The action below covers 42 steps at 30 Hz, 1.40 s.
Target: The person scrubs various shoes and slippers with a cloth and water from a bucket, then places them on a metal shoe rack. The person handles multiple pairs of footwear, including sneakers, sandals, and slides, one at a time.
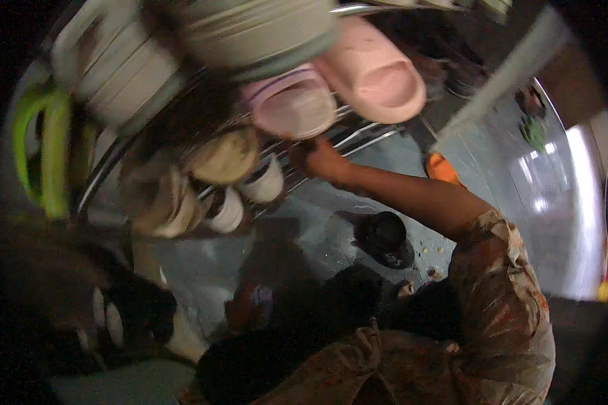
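My right hand (321, 159) reaches in from the right to a metal wire shoe rack (357, 139). It is at the lower front edge of a pale pink slipper (294, 104) with a purple stripe. Blur and shade hide the fingers, so whether they grip the slipper or only touch it is unclear. A larger pink slide sandal (380, 76) lies beside that slipper, its toe over the rack's wires. My left hand cannot be made out for certain; a dim brown shape in the shadow beyond my knee may be it.
White shoes (225, 210) and a yellowish shoe (225, 157) occupy the lower rack. Large pale ribbed items (263, 30) loom above. Bright green footwear (53, 152) stands left. A black round object (385, 233) and an orange item (441, 167) are on the grey floor (304, 228).
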Each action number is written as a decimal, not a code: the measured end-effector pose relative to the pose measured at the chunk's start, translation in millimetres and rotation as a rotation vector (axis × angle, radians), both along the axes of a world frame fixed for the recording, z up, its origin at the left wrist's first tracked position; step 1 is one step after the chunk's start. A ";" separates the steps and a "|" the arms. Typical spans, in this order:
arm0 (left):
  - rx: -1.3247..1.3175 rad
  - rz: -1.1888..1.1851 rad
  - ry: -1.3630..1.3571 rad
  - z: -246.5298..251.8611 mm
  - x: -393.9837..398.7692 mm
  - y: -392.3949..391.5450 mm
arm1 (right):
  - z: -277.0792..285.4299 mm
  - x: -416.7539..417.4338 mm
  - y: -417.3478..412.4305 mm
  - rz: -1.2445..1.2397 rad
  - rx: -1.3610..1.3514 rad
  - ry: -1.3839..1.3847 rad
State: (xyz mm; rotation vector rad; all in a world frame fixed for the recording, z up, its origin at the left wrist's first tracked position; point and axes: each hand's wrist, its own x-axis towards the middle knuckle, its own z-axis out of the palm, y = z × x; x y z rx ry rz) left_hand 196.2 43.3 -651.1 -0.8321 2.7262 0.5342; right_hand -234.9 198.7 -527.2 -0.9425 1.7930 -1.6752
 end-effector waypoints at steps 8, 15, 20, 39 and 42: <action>-0.023 -0.317 -0.190 12.2 -59.2 -31.2 | -2.7 -0.6 150.7 0.237 0.668 0.050; 0.607 -0.867 0.466 35.5 -253.9 136.6 | 0.2 70.7 282.2 0.053 1.133 0.122; 0.366 -1.034 0.577 31.3 -291.9 191.1 | 33.1 117.4 330.4 0.002 1.238 0.002; 0.676 -1.232 0.051 58.3 -238.9 240.1 | 39.9 381.6 698.9 -1.216 1.432 -0.113; 0.434 -1.441 -0.025 99.5 -265.5 259.1 | -27.0 404.2 735.8 -1.066 1.490 -0.042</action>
